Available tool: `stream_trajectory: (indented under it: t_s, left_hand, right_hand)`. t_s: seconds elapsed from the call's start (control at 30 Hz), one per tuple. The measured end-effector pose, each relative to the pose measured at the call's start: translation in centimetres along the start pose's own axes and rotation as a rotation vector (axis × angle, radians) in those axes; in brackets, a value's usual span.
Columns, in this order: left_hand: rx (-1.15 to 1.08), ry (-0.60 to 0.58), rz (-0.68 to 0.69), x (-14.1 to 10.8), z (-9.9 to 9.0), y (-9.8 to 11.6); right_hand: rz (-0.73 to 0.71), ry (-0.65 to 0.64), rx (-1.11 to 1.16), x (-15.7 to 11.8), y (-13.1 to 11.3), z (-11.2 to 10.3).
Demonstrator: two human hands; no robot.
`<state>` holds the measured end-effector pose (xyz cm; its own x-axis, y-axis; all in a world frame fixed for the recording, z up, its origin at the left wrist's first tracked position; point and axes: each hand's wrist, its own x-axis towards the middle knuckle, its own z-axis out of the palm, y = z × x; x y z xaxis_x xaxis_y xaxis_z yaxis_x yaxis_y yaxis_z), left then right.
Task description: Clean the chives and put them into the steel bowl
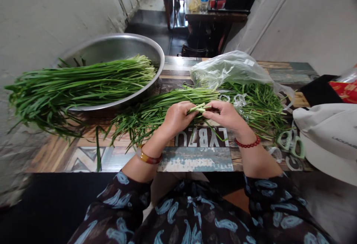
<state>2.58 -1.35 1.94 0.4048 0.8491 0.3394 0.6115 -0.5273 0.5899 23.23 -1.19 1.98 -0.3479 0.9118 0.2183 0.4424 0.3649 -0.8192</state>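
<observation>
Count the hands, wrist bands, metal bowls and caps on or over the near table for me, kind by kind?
Hands: 2, the left hand, gripping green stems, and the right hand
Wrist bands: 2, an amber-toned bangle and a red beaded bracelet
Metal bowls: 1, the big bowl
Caps: 1, the pale cap
Total: 6
</observation>
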Motion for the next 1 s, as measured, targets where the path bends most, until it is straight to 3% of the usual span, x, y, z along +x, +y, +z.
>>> stream_trajectory:
  t_s: [0.2,0.3,0.4,0.47,0.57,0.63,0.8,1.0]
  left_hand:
    - [0.046,-0.006,-0.024,-0.1,-0.1,0.2]
    - [0.067,0.019,-0.04,-0.1,-0.3,0.0]
    - [0.042,0.035,-0.042,0.0,-0.4,-0.4]
    - [0.009,0.065,-0.037,0.1,-0.5,-0.7]
    - [-0.058,0.118,-0.061,0.2,-0.7,-0.9]
    - [-0.081,0.128,-0.079,0.2,-0.8,-0.8]
    - [-0.06,0.103,-0.069,0.1,-0.6,-0.6]
    - [-0.122,0.107,-0.067,0.0,-0.3,-0.5]
  right_hand:
    - [0.134,0.281,0.134,0.2,0.9,0.6]
    - [0.138,0.391,0.113,0.2,1.6,-0.7]
    - [0.103,0.473,-0.077,0.0,1.9,-2.7]
    - [0.069,0.368,-0.23,-0.3,1.9,-3.8]
    - [-0.031,-0.03,-0.297,-0.6,1.6,-4.8]
    - [-0.098,-0.155,-0.264,-0.7,1.1,-4.8]
    - [-0.136,0.061,-0.174,-0.5,0.1,-2.8]
    - [-0.142,0.177,-0.134,-0.2,-0.3,-0.9]
